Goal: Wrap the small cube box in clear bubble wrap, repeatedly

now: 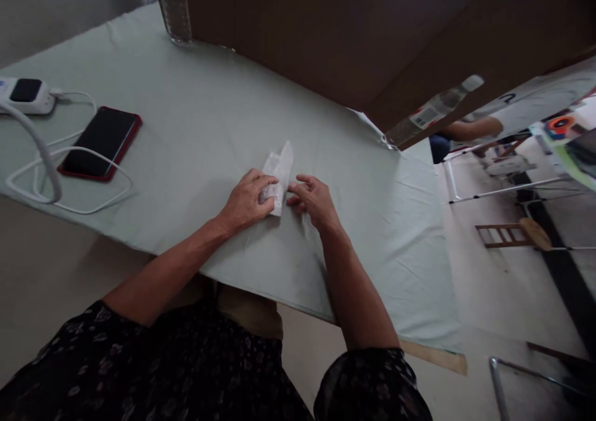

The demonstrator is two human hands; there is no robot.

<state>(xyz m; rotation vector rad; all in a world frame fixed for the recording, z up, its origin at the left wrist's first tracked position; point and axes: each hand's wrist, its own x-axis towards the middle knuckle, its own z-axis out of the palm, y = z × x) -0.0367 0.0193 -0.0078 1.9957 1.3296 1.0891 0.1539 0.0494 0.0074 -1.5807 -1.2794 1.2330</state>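
A crumpled piece of translucent white bubble wrap stands partly upright on the pale green tablecloth. My left hand is closed around its lower left part, thumb in front and fingers behind. Just to the right is my right hand, its fingers spread and slightly curled. One fingertip of it reaches the right edge of the wrap; whether it touches cannot be made out. Anything inside the wrap is hidden.
A phone in a red case with a white cable lies left, near a white power strip. A big brown cardboard box stands at the back, with clear bottles beside it. Another person's arm shows at right.
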